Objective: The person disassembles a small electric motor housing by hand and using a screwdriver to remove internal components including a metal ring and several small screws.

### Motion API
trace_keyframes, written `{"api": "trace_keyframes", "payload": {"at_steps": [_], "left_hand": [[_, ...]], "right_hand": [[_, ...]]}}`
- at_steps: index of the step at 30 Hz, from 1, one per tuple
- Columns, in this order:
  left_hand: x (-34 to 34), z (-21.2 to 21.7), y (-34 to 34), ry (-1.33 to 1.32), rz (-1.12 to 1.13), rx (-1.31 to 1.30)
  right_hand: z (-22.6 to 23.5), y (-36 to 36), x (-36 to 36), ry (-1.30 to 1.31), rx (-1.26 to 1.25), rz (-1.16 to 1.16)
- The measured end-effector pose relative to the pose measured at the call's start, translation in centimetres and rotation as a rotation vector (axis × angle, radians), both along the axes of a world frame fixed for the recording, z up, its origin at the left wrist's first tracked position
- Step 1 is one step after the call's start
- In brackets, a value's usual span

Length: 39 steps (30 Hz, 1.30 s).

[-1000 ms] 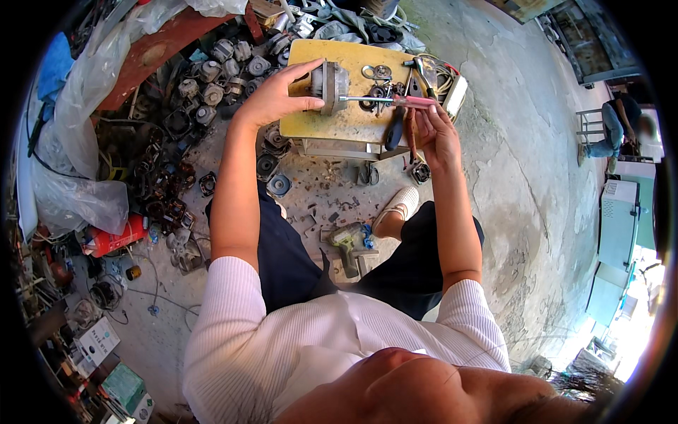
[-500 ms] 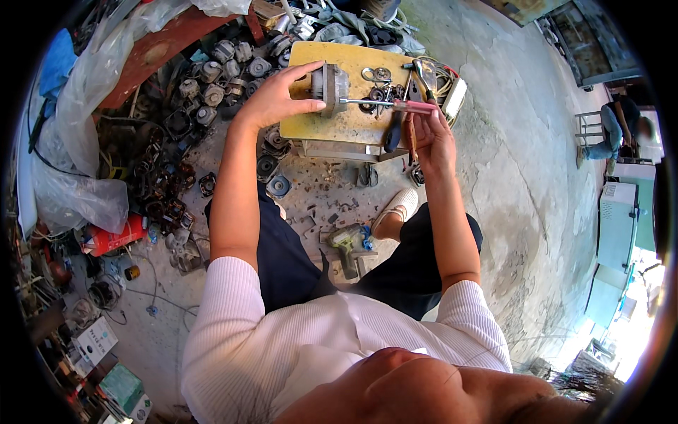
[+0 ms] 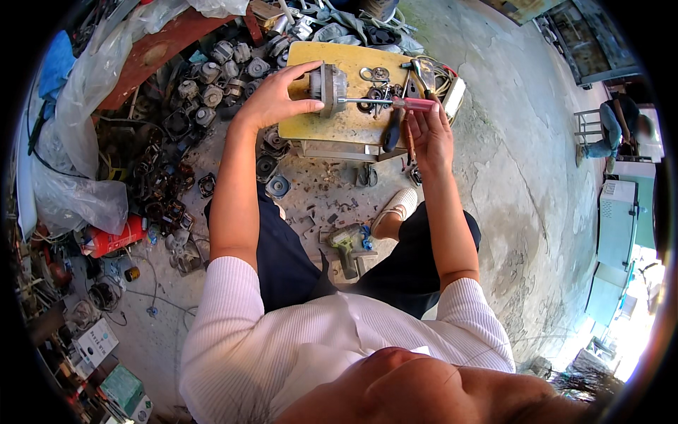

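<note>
On a worn yellow work table, a grey metal electric motor lies on its side. My left hand grips the motor's left end, thumb below and fingers above. My right hand holds a screwdriver by its clear pinkish-red handle. The screwdriver lies level, its long shaft pointing left, and its tip meets the right face of the motor. Behind the shaft are metal rings and small dark round parts. Pliers with dark and orange-brown handles lie beside my right hand.
A hammer-like tool and coiled cable lie at the table's right end. Many used motors are heaped on the floor at left. A green cordless drill rests between my feet. Another person sits far right.
Almost nothing differs. My right hand and the screwdriver handle have shifted very slightly, while the motor and my left hand stay in place.
</note>
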<state>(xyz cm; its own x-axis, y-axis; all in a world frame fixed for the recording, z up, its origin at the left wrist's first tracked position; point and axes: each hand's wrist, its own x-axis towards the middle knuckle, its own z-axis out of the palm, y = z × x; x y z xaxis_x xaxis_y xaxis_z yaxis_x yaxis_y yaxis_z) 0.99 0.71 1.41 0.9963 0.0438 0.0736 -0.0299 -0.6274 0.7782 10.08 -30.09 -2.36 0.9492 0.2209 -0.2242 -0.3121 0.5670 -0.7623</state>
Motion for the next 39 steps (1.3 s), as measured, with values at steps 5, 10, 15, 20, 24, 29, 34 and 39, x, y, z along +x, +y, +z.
{"api": "trace_keyframes", "payload": {"at_steps": [5,10,15,20,24,29,34,39], "left_hand": [[-0.1,0.1,0.0,0.003,-0.001,-0.01],[-0.1,0.5,-0.2,0.026,0.007,-0.016],[-0.2,0.4,-0.2,0.02,0.014,-0.006],[0.0,0.2,-0.1,-0.004,-0.001,0.011],[-0.1,0.0,-0.1,-0.002,0.008,0.013],[-0.3,0.3,0.0,-0.005,-0.013,0.002],[-0.5,0.5,0.0,0.015,-0.015,-0.01],[-0.6,0.6,0.1,0.019,-0.018,-0.007]], "right_hand": [[-0.2,0.0,-0.1,0.016,-0.024,-0.007],[-0.6,0.3,0.0,-0.044,0.027,-0.026],[-0.3,0.6,-0.3,0.033,0.012,-0.043],[-1.4,0.1,0.2,0.017,-0.002,-0.047],[-0.2,0.5,-0.3,-0.019,0.038,-0.001],[-0.2,0.7,-0.3,0.047,-0.008,-0.059],[-0.4,0.7,-0.3,-0.016,0.0,-0.029],[0.2,1.1,-0.8,0.033,0.048,-0.044]]}}
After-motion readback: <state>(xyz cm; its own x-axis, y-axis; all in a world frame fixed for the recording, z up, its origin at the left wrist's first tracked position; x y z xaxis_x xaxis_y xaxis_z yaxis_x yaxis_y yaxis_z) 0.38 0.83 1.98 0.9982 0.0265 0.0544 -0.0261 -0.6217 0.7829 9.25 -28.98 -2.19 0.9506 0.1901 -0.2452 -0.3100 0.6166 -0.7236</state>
